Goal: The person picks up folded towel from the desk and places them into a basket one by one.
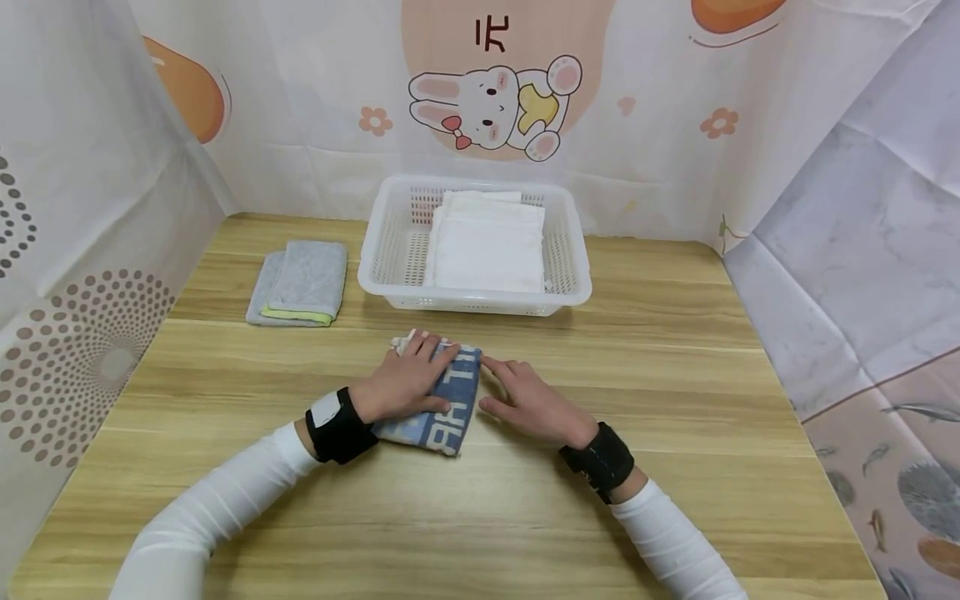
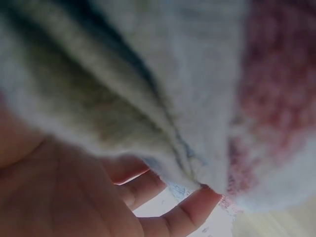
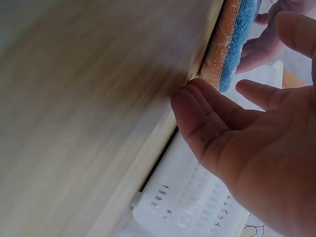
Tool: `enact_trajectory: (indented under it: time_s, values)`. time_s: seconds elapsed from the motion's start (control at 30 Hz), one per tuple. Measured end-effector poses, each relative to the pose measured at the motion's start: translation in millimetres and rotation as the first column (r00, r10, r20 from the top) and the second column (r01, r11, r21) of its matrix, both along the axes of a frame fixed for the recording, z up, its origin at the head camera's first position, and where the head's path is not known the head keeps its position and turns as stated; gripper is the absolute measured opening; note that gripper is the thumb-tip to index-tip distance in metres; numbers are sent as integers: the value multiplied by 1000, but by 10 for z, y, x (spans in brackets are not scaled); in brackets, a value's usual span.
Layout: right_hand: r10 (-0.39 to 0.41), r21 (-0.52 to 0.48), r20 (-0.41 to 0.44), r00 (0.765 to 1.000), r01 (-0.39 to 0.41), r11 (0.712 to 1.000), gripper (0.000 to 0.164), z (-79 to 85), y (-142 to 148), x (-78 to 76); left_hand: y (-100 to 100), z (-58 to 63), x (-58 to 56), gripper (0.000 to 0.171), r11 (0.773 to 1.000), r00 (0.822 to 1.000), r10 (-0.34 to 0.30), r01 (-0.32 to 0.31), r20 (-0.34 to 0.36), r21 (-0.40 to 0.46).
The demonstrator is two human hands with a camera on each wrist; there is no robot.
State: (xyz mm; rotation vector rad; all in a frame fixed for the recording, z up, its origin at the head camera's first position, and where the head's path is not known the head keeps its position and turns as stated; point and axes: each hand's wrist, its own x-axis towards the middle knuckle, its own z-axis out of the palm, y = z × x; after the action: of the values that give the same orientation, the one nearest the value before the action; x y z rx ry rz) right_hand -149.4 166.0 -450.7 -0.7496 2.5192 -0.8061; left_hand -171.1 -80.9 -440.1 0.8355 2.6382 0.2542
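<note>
A folded blue towel (image 1: 453, 402) with pale lettering lies on the wooden table in front of the basket. My left hand (image 1: 405, 380) rests on top of it with spread fingers. Close up in the left wrist view, blurred towel layers (image 2: 207, 98) in white and dull red fill much of the picture above my left palm (image 2: 64, 192). Just right of the towel is my right hand (image 1: 536, 404), holding nothing, its fingertips at or very near the edge. From the right wrist, the towel's side (image 3: 229, 44) looks orange and blue, beyond my loosely bent fingers (image 3: 197, 118).
A white perforated basket (image 1: 480, 302) at the back of the table (image 1: 675, 375) holds folded white cloths (image 1: 491, 246). Left of it lie folded grey cloths (image 1: 307, 279), one with a yellow-green edge. Printed curtains (image 1: 300, 92) hang behind and at both sides.
</note>
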Motion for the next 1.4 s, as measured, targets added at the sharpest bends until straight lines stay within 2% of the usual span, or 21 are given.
enact_trajectory:
  time_s: [0.23, 0.53, 0.7, 0.83, 1.03, 1.13, 1.27, 1.33, 1.4]
  values:
    - [53, 0, -47, 997, -53, 999, 57, -5, -25, 12, 26, -46, 5, 91, 1000, 1000, -9, 9, -12, 3]
    - [85, -21, -25, 996, -85, 996, 51, 2, -71, 40, 60, -59, 5, 91, 1000, 1000, -15, 15, -17, 1]
    - [75, -51, 36, 997, -73, 996, 52, -10, -97, 41, 53, -63, 10, 90, 1000, 999, -23, 23, -27, 1]
    - [71, -113, 86, 994, -61, 992, 51, 1, -133, 46, 51, -53, 10, 90, 1000, 999, -24, 24, -23, 11]
    - [22, -195, 152, 988, 8, 981, 46, 30, -211, 64, 50, -52, 15, 89, 999, 1000, -15, 16, -17, 34]
    - [-27, -218, 225, 974, 77, 973, 46, 15, -237, 74, 54, -43, 20, 89, 999, 1000, -13, 13, -10, 52]
    - [-87, -270, 305, 948, 174, 947, 46, -11, -275, 97, 19, -34, 29, 86, 993, 1000, -16, 14, 11, 119]
    - [-101, -295, 311, 945, 197, 935, 46, -17, -303, 110, -34, -35, 38, 84, 987, 1000, -13, 11, 16, 160]
    - [-115, -294, 279, 953, 199, 935, 46, -19, -331, 122, -103, -39, 52, 81, 982, 1000, 5, -7, 11, 189]
